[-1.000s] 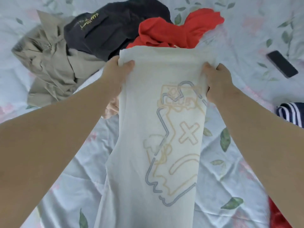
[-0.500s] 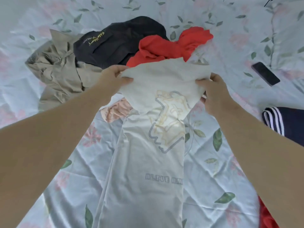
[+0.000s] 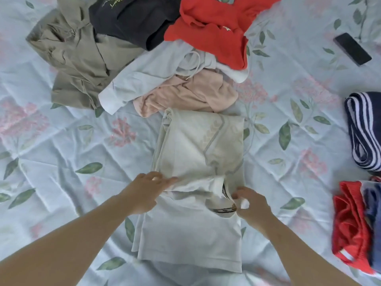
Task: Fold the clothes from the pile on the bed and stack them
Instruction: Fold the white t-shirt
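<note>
On the floral sheet (image 3: 61, 162), the left hand (image 3: 144, 193) presses straight fingers onto the shirt (image 3: 195, 234). The right hand (image 3: 253, 207) pinches its collar. The pile (image 3: 154, 58) lies beyond the shirt.

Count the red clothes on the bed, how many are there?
2. A crumpled red top lies at the far side among the unfolded clothes, and a folded red piece sits at the right edge. More may hide underneath other clothes.

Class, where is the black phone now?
In the head view, the black phone lies upper right on the floral bedsheet, right of the pile's red garment.
</note>
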Motion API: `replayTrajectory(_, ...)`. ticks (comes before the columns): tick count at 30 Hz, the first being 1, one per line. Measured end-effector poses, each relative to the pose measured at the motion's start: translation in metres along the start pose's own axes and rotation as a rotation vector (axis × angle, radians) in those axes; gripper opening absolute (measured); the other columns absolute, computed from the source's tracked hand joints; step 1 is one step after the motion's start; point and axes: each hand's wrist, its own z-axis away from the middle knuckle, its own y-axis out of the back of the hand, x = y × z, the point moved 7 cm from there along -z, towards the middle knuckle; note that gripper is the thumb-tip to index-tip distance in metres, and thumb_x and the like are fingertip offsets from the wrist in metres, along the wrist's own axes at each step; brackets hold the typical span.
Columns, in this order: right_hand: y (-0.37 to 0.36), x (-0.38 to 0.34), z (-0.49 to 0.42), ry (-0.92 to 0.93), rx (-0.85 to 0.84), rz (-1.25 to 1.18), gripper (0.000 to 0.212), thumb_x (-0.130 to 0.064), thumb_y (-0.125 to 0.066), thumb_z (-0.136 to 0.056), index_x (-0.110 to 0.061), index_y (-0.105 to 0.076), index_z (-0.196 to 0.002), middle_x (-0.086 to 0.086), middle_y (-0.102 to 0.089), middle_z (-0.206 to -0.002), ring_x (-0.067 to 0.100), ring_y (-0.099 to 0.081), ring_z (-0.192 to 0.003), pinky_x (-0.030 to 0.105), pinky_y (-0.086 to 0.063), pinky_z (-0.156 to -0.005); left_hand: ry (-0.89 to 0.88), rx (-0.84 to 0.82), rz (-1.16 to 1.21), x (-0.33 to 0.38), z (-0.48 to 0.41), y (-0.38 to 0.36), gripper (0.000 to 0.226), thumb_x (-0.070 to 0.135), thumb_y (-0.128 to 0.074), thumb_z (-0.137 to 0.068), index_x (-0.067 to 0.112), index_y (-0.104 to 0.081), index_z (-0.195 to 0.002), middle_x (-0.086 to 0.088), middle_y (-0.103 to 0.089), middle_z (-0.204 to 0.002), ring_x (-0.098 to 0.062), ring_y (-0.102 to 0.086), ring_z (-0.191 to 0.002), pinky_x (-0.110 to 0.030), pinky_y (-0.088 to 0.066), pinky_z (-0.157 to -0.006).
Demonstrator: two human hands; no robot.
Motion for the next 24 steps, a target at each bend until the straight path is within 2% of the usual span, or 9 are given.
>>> replayTrajectory(2,-0.014,0.007,0.006,-0.015,0.011,0.029,0.030,-0.009,-0.060,-0.075,-0.038,-0.065,-0.075,-0.020,-0.056,-0.107,0.011,-0.047,-0.109,0.036,-0.042,-0.092,0.085,0.019,0.194,-0.003,0.002,-0.017,0.065,0.027,-0.050,-0.090,0.043,-0.016,-0.142,0.014,-0.045,-0.133,-0.010,-0.017,-0.139,-0.029,-0.022,-0.100)
replayTrajectory(4,-0.018,0.011,0.009,-0.071,0.075,-0.119,0.016,-0.027,-0.062,-0.074,-0.039,-0.067,-0.064,-0.025,-0.059,-0.094,0.010,-0.048,-0.107,0.039,-0.040,-0.095,0.186,0.119,0.244,-0.005,0.000,-0.014,0.030,0.044,-0.040,-0.095,0.038,-0.051,-0.121,0.019,-0.056,-0.116,-0.008,-0.026,-0.131,-0.028,-0.023,-0.092)
replayTrajectory(7,-0.017,0.013,0.004,-0.121,0.194,-0.204,0.028,-0.038,-0.060,-0.079,-0.018,-0.062,-0.059,-0.006,-0.062,-0.068,0.024,-0.057,-0.085,0.038,-0.044,-0.079,0.384,0.233,0.385,-0.007,-0.003,-0.009,0.045,0.049,-0.038,-0.095,0.019,-0.067,-0.079,0.007,-0.059,-0.082,-0.017,-0.044,-0.108,-0.030,-0.032,-0.081)
replayTrajectory(10,-0.014,0.013,-0.003,-0.161,0.350,-0.260,0.020,-0.026,-0.066,-0.081,-0.014,-0.051,-0.077,0.004,-0.051,-0.087,0.021,-0.051,-0.072,0.030,-0.038,-0.061,0.672,0.465,0.709,-0.019,0.000,-0.005,0.029,0.035,-0.062,-0.087,0.013,-0.055,-0.104,-0.006,-0.049,-0.105,-0.030,-0.049,-0.107,-0.037,-0.043,-0.083)
replayTrajectory(13,-0.024,0.025,-0.006,-0.330,0.342,-0.449,0.038,-0.022,-0.070,-0.076,-0.017,-0.041,-0.100,0.003,-0.046,-0.099,0.018,-0.051,-0.075,0.031,-0.041,-0.064,0.799,0.388,0.802,-0.017,-0.002,-0.016,0.057,0.029,-0.071,-0.079,0.012,-0.039,-0.123,-0.009,-0.044,-0.118,-0.032,-0.049,-0.106,-0.041,-0.046,-0.086)
replayTrajectory(16,-0.030,0.029,-0.009,-0.390,0.262,-0.542,0.027,-0.019,-0.068,-0.078,-0.008,-0.047,-0.091,0.005,-0.058,-0.084,0.021,-0.052,-0.069,0.030,-0.040,-0.058,0.806,0.325,0.832,-0.017,-0.006,-0.021,0.043,0.028,-0.069,-0.080,0.013,-0.043,-0.110,0.000,-0.055,-0.091,-0.025,-0.054,-0.084,-0.031,-0.042,-0.066)
replayTrajectory(18,-0.027,0.027,-0.011,-0.349,0.239,-0.621,0.019,-0.014,-0.065,-0.079,-0.005,-0.048,-0.080,0.005,-0.051,-0.075,0.023,-0.046,-0.068,0.029,-0.035,-0.057,0.776,0.306,0.851,-0.019,-0.008,-0.017,0.028,0.029,-0.066,-0.082,0.013,-0.051,-0.098,0.001,-0.056,-0.081,-0.022,-0.053,-0.078,-0.028,-0.038,-0.059)
replayTrajectory(21,-0.025,0.023,-0.008,-0.314,0.181,-0.831,0.011,-0.006,-0.059,-0.082,-0.006,-0.049,-0.085,0.007,-0.043,-0.076,0.022,-0.041,-0.068,0.029,-0.034,-0.056,0.705,0.352,1.052,-0.019,-0.006,-0.010,0.017,0.024,-0.062,-0.085,0.013,-0.056,-0.096,-0.003,-0.059,-0.083,-0.019,-0.054,-0.072,-0.027,-0.041,-0.057)
replayTrajectory(24,-0.025,0.027,0.004,-0.339,0.129,-0.988,0.010,0.001,-0.059,-0.084,-0.005,-0.051,-0.087,0.010,-0.053,-0.082,0.021,-0.052,-0.067,0.027,-0.044,-0.053,0.634,0.327,1.517,-0.015,0.009,-0.018,0.014,0.014,-0.062,-0.088,0.014,-0.054,-0.100,-0.007,-0.061,-0.097,-0.021,-0.062,-0.085,-0.028,-0.053,-0.063)
